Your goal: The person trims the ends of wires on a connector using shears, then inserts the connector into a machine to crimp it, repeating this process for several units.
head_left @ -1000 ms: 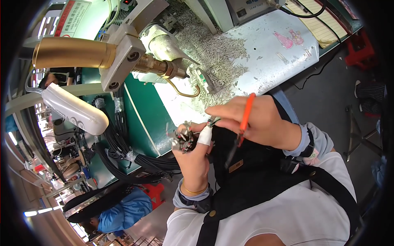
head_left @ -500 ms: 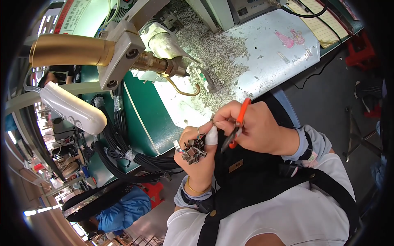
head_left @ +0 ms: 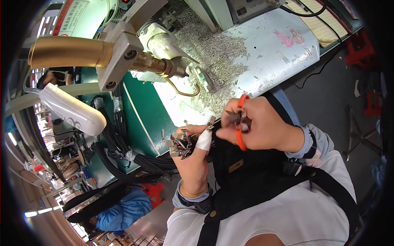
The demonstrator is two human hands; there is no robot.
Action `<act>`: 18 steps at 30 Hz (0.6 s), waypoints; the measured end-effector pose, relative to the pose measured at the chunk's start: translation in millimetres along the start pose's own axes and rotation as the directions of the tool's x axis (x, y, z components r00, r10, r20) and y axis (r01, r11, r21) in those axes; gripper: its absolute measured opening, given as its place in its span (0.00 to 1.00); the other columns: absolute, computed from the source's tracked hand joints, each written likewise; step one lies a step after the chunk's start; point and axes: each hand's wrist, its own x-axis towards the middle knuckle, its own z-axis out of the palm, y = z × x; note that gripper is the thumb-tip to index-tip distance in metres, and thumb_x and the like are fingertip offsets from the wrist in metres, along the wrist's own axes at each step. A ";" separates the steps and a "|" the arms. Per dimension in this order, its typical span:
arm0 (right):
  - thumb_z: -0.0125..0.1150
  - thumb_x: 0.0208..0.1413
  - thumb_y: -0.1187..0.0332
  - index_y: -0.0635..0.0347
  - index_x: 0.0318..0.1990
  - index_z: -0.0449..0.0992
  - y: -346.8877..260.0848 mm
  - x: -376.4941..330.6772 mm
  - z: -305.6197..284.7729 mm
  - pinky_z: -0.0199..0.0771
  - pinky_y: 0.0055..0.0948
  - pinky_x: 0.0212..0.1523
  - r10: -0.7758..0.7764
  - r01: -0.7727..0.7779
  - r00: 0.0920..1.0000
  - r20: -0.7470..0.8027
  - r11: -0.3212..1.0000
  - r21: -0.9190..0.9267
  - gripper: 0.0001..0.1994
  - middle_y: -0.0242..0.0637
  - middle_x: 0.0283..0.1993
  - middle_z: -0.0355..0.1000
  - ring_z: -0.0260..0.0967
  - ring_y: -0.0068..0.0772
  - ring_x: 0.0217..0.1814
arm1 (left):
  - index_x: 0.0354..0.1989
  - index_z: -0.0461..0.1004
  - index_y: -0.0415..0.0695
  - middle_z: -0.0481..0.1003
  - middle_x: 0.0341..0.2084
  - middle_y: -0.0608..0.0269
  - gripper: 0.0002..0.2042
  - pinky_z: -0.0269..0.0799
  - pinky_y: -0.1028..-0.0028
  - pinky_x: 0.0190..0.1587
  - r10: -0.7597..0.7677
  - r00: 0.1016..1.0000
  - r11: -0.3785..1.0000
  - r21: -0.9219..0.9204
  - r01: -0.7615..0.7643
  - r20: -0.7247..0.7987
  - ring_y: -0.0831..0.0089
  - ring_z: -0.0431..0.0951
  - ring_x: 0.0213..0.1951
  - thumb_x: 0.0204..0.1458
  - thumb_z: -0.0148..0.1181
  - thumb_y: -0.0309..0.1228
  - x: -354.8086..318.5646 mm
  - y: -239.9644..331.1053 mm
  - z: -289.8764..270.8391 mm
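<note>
My left hand [head_left: 191, 166] is closed around a cluster of cable ends with small metal connectors [head_left: 179, 144]. White tape [head_left: 204, 140] wraps its thumb, which pinches one connector [head_left: 211, 120] at the tip, standing up from the rest. To the right, my right hand [head_left: 266, 127] grips orange-handled cutters [head_left: 241, 141]. Their dark jaws [head_left: 234, 117] point left, and the fingers around them are partly smeared by motion. A gap separates the right fingertips from the connector at the left thumb.
A brass-coloured soldering head [head_left: 176, 70] on a metal arm hangs over the bench, beside a white lamp [head_left: 76, 110]. Small silvery bits [head_left: 221, 53] litter the pale sheet [head_left: 271, 53]. Black cables [head_left: 119, 141] lie left on the green mat [head_left: 137, 117]. A person in blue [head_left: 125, 209] sits lower left.
My right hand has pulled away to the right from the left thumb, and the cutters have turned in it. My left hand has tilted left, showing the connectors spread more widely.
</note>
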 end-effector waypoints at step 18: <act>0.58 0.49 0.63 0.62 0.19 0.64 18.8 -8.6 13.6 0.60 0.25 0.14 0.103 -0.094 0.991 0.081 0.990 -0.103 0.15 0.35 0.10 0.61 0.61 0.30 0.11 | 0.32 0.66 0.39 0.62 0.18 0.67 0.03 0.49 0.83 0.17 -0.124 0.991 0.992 -0.001 0.124 0.043 0.81 0.55 0.14 0.48 0.49 0.21 19.6 6.4 -2.2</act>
